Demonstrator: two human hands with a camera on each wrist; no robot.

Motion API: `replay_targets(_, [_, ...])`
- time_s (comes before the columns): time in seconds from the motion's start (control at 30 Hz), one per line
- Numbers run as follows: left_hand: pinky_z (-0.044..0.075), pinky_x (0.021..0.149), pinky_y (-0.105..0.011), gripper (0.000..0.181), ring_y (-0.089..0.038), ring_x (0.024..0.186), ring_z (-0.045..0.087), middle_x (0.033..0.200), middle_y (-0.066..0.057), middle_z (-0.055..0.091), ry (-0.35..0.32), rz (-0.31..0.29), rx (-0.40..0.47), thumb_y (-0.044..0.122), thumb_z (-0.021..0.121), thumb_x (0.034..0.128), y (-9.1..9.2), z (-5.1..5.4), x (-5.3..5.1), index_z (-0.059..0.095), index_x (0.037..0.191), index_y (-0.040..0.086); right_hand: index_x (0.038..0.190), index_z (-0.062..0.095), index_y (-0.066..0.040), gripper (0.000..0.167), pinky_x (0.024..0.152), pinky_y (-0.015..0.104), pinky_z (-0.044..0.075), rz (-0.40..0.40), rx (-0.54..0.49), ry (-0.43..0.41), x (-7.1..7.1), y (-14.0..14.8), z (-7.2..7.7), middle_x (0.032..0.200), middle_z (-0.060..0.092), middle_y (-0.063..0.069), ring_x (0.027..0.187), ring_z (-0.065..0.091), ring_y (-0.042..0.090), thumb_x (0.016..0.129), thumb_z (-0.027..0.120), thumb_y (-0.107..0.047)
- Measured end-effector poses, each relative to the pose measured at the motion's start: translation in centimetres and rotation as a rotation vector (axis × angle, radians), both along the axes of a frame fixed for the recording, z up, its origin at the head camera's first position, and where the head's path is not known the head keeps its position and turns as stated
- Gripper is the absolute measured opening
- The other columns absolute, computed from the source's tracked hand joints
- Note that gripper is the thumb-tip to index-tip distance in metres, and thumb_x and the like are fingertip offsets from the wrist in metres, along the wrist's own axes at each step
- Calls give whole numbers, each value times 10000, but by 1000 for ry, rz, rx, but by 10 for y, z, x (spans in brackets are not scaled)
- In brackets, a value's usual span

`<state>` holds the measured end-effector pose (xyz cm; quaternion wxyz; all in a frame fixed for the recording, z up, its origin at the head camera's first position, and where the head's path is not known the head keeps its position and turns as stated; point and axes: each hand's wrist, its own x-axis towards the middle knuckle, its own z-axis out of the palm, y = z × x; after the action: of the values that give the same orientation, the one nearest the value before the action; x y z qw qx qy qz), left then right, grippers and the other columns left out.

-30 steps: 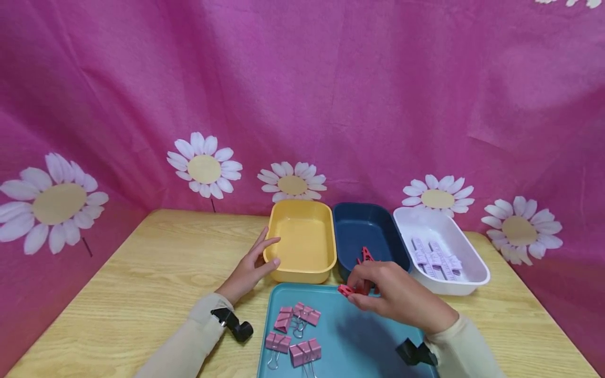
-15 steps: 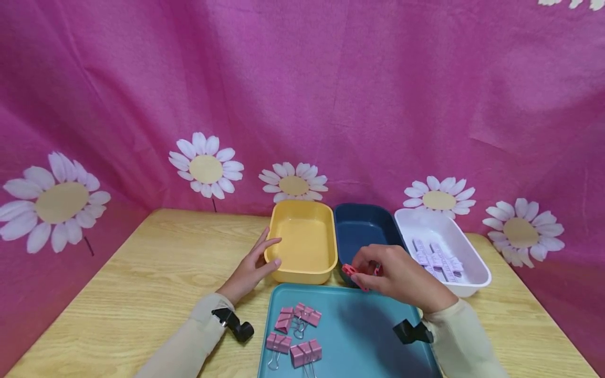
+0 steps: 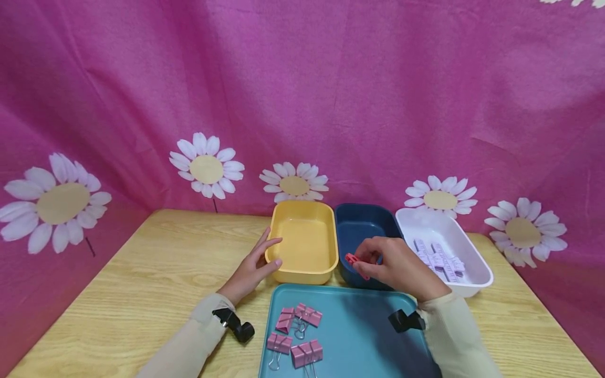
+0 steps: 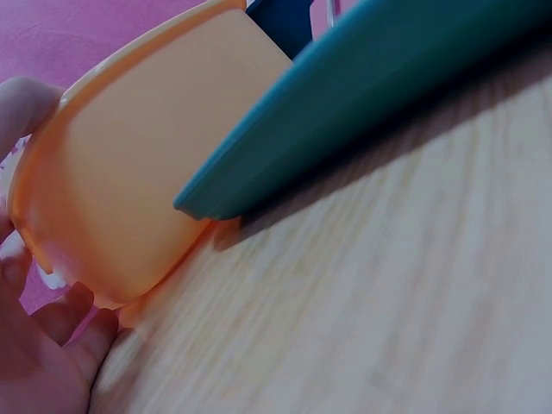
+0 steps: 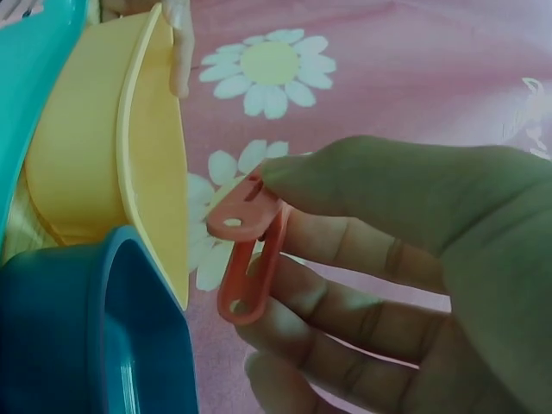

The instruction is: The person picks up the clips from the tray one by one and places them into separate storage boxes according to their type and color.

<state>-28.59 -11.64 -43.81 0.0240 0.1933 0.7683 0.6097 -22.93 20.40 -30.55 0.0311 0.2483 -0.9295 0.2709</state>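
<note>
Between the thumb and fingers of my right hand [image 3: 394, 268] is a red clothespin [image 5: 248, 211], pinched by one end. It hangs over the front part of the dark blue bin [image 3: 361, 214], whose contents are partly hidden by the hand. My left hand [image 3: 248, 273] holds the left rim of the yellow bin [image 3: 302, 277], thumb and a finger over the edge, other fingers along the outer wall. No items show inside the yellow bin. Several pink binder clips [image 3: 307, 353] lie on the left side of the teal tray [image 3: 359, 325].
A white bin [image 3: 472, 286] on the right contains several lilac ruler-patterned pieces [image 3: 439, 260]. The three bins stand side by side behind the tray on a wooden table [image 3: 189, 252]. A pink cloth with daisies [image 3: 302, 105] hangs behind.
My right hand has moved away from me with the clothespin, from above the tray to above the dark blue bin. A red clothespin seen inside that bin is now hidden. The left hand stays put.
</note>
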Motion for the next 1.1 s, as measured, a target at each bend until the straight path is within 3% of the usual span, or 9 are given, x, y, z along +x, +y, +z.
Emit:
replay_targets(0.3, [209,1158,-445,515,-209,1472,86,1611,109,36,11,-14,2,297,623,949,1,-1,1,450,1432,255,877,701,-188,87,527,254,513,-83,-32,6,-10,9,-8,697,619,-77,638,583,125,840,758,-242])
replay_targets(0.57, [204,1163,-407,527,-171,1469,91,1595,175,40,-6,-6,-4,340,633,937,-1,0,0,449,1429,295,890,711,-180,72,575,291,499,-166,-37,7,-19,18,-14,758,628,-48,714,556,163,844,753,-217])
replay_targets(1.1, [229,1156,-406,523,-159,1466,99,1592,187,38,-12,-7,0,326,641,934,-1,1,1,450,1420,322,903,724,-152,88,604,302,487,-207,-59,20,-31,32,-32,763,643,-38,720,555,166,842,754,-208])
